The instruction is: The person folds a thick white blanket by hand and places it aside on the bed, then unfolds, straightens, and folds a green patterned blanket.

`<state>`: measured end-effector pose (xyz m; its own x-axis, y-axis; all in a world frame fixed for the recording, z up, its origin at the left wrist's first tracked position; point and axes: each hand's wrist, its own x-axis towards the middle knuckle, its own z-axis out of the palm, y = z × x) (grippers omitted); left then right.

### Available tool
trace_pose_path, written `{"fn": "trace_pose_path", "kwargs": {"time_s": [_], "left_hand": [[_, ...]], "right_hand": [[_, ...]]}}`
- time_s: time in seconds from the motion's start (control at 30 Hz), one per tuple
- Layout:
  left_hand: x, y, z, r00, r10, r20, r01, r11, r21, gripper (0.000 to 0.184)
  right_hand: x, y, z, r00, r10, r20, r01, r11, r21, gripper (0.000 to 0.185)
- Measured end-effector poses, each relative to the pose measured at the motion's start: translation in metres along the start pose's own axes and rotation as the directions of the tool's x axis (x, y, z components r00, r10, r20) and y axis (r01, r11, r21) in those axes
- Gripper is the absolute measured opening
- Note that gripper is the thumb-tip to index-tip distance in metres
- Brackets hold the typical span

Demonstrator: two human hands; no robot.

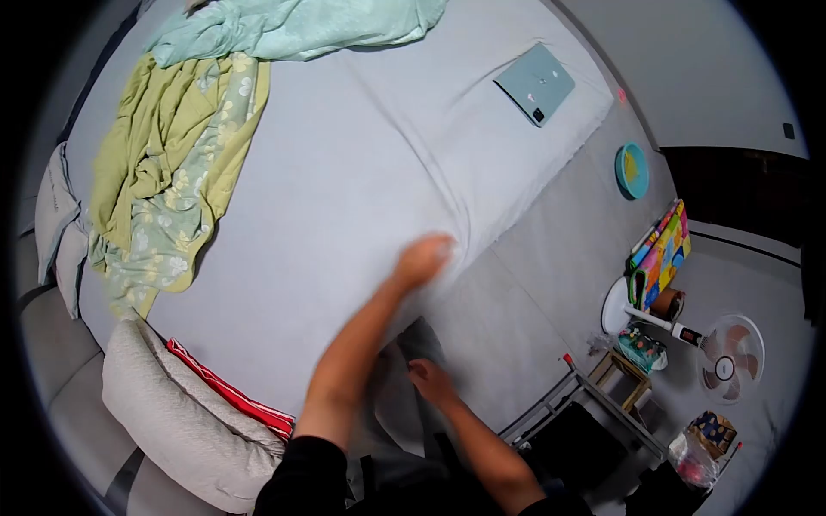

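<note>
My left hand (pixel 424 261) is over the near right edge of the bed, close to a long wrinkle in the pale grey bed sheet (pixel 327 172). Motion blurs its fingers, so I cannot make out their pose or whether they touch the sheet. Lower down, my right hand (pixel 433 383) is in front of my grey trousers (pixel 400 408), beside the bed. Its fingers look curled in, and nothing shows in them. On the far right part of the bed lies a tablet in a blue-green case (pixel 535 84).
A green floral blanket (pixel 172 155), a mint cover (pixel 301 26) and a grey pillow (pixel 181 421) are on the bed. Along the right floor stand a blue basin (pixel 632 170), folded colourful mats (pixel 661 254), a white fan (pixel 724 368) and a metal-framed rack (pixel 594 391).
</note>
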<state>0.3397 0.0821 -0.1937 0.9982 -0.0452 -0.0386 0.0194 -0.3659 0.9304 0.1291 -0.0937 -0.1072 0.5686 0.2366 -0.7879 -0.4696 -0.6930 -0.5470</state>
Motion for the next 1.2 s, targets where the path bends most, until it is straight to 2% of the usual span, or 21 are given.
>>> {"fn": "trace_pose_path", "kwargs": {"time_s": [0.07, 0.17, 0.23, 0.27, 0.33, 0.37, 0.4, 0.43, 0.53, 0.57, 0.63, 0.67, 0.7, 0.77, 0.8, 0.9, 0.93, 1.0, 1.07, 1.1, 1.2], "left_hand": [[0.040, -0.011, -0.095, 0.904, 0.000, -0.428, 0.134, 0.949, 0.284, 0.030], [0.083, -0.052, -0.177, 0.659, -0.011, -0.752, 0.475, 0.781, 0.405, 0.052], [0.081, -0.061, -0.148, 0.891, -0.052, -0.451, 0.359, 0.690, 0.629, 0.060], [0.078, -0.061, -0.124, 0.957, -0.093, -0.273, 0.267, 0.647, 0.714, 0.064], [0.055, -0.067, -0.038, 0.999, 0.047, 0.007, -0.042, 0.807, 0.589, 0.064], [0.038, -0.047, -0.007, 0.983, -0.044, 0.179, -0.007, 0.962, 0.272, 0.059], [0.026, -0.037, 0.015, 0.917, -0.020, 0.399, -0.043, 0.988, 0.150, 0.053], [0.030, -0.023, 0.013, 0.718, -0.042, 0.695, 0.350, 0.885, -0.308, 0.049], [-0.001, 0.041, -0.062, 0.593, -0.413, 0.691, 0.751, 0.593, -0.290, 0.037], [-0.013, 0.023, -0.080, 0.686, -0.477, 0.549, 0.712, 0.596, -0.372, 0.035], [-0.054, -0.035, -0.121, 0.784, -0.586, 0.203, 0.595, 0.620, -0.511, 0.029], [-0.077, -0.055, -0.151, 0.803, -0.588, -0.095, 0.532, 0.780, -0.328, 0.029], [-0.098, -0.071, -0.186, 0.789, -0.492, -0.367, 0.497, 0.863, -0.088, 0.029], [-0.135, -0.080, -0.263, 0.585, -0.439, -0.682, 0.648, 0.759, 0.067, 0.037], [-0.155, -0.077, -0.302, 0.543, -0.348, -0.764, 0.712, 0.673, 0.199, 0.040], [-0.199, -0.061, -0.380, 0.507, 0.078, -0.859, 0.829, 0.228, 0.510, 0.043], [-0.220, -0.079, -0.397, 0.549, 0.074, -0.833, 0.812, 0.191, 0.552, 0.037], [-0.253, -0.123, -0.415, 0.648, 0.054, -0.760, 0.748, 0.140, 0.648, 0.027], [-0.251, -0.132, -0.415, 0.491, -0.293, -0.820, 0.831, 0.442, 0.339, 0.020], [-0.250, -0.131, -0.414, 0.423, -0.469, -0.775, 0.837, 0.529, 0.137, 0.020], [-0.243, -0.101, -0.406, 0.367, -0.481, -0.796, 0.814, 0.580, 0.024, 0.027]], "right_hand": [[0.001, 0.001, -0.004, 0.999, 0.051, 0.012, -0.051, 0.998, -0.026, 0.035], [-0.008, -0.006, -0.010, 0.997, 0.071, 0.007, -0.070, 0.997, -0.034, 0.033], [-0.007, -0.006, -0.011, 0.994, 0.112, 0.007, -0.111, 0.986, -0.127, 0.034], [-0.010, -0.006, -0.011, 0.991, 0.137, 0.006, -0.134, 0.976, -0.174, 0.034], [-0.009, -0.004, -0.002, 0.987, 0.160, -0.010, -0.159, 0.967, -0.201, 0.035], [-0.002, -0.005, 0.002, 0.987, 0.158, -0.024, -0.159, 0.963, -0.218, 0.035], [0.001, -0.007, 0.008, 0.989, 0.148, -0.002, -0.144, 0.956, -0.254, 0.035], [0.006, -0.009, 0.014, 0.991, 0.134, 0.021, -0.123, 0.948, -0.293, 0.035], [0.026, -0.006, 0.033, 0.999, -0.002, 0.047, 0.021, 0.918, -0.395, 0.031], [0.038, -0.006, 0.041, 0.995, -0.077, 0.058, 0.094, 0.900, -0.426, 0.029], [0.063, -0.017, 0.046, 0.897, -0.440, 0.036, 0.388, 0.748, -0.539, 0.026], [0.070, -0.037, 0.053, 0.882, -0.471, 0.026, 0.418, 0.754, -0.507, 0.024], [0.076, -0.060, 0.060, 0.865, -0.501, 0.016, 0.448, 0.758, -0.475, 0.023], [0.072, -0.141, 0.067, 0.968, -0.251, -0.012, 0.240, 0.939, -0.245, 0.021], [0.080, -0.156, 0.078, 0.953, -0.302, 0.002, 0.294, 0.929, -0.224, 0.021], [0.100, -0.179, 0.116, 0.861, -0.505, 0.059, 0.504, 0.829, -0.243, 0.022], [0.107, -0.185, 0.129, 0.795, -0.599, 0.097, 0.598, 0.745, -0.294, 0.023], [0.108, -0.197, 0.144, 0.799, -0.578, 0.167, 0.602, 0.767, -0.223, 0.024], [0.076, -0.254, 0.146, 0.891, -0.366, 0.269, 0.379, 0.925, 0.003, 0.028], [0.073, -0.251, 0.149, 0.903, -0.352, 0.245, 0.351, 0.935, 0.052, 0.031], [0.079, -0.220, 0.148, 0.927, -0.323, 0.192, 0.282, 0.935, 0.216, 0.037]]}}
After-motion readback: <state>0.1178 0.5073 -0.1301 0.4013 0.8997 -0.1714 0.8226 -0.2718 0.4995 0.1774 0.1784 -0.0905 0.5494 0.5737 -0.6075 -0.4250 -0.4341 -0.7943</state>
